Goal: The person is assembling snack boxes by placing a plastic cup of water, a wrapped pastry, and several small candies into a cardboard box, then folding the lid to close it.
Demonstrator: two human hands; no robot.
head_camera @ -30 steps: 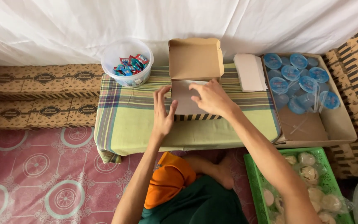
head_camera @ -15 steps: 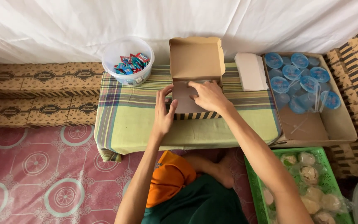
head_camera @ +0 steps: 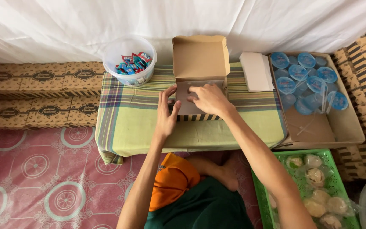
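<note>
A small brown cardboard box (head_camera: 200,80) stands at the middle of the worktop (head_camera: 132,123), near its back edge, lid flipped upright against the white cloth wall. Its front wall shows a black-and-yellow striped band. The left hand (head_camera: 167,113) lies flat against the box's left front corner, fingers (head_camera: 162,95) stretched and open, pressing rather than gripping. The right hand (head_camera: 208,99) reaches over the front rim into the box, fingers curled down on the pale liner inside; whether they pinch anything cannot be told.

The striped green-and-yellow cloth leaves open room in front of the box to the near edge and across the left half. At the back left corner sits a clear round tub (head_camera: 129,59) of small red and blue sachets. Just right of the box lies a flat white stack (head_camera: 256,71). Off the right edge, a shallow cardboard tray (head_camera: 339,127) holds blue-lidded cups (head_camera: 306,82) crowded at its far end. Below it, a green basket (head_camera: 259,191) carries bagged pale food. Patterned brown cartons (head_camera: 39,91) line the left side.
</note>
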